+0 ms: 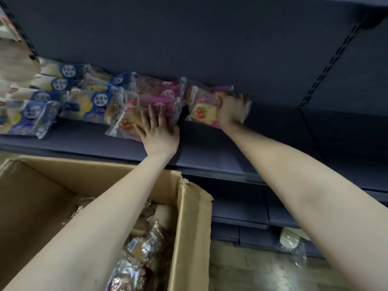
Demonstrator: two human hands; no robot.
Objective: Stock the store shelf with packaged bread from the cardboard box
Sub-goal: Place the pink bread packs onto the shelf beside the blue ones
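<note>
On the dark shelf (88, 141) lie rows of packaged bread: blue packs (92, 106) at the left, a stack of pink packs (155, 91) in the middle. My left hand (157, 131) rests flat, fingers spread, on the front pink pack (123, 124) of that stack. My right hand (227, 110) grips another pink pack (201, 108), which lies on the shelf just right of the stack. Below, the open cardboard box (193, 217) holds several more wrapped breads (144, 242), partly hidden by my left forearm.
The shelf's right half (294, 131) is bare, with a slotted upright (327, 68) behind it. A lower shelf (241, 211) sits under it. One wrapped bread (290, 240) lies low at the right, near the floor. More pale packs (14, 66) are at the far left.
</note>
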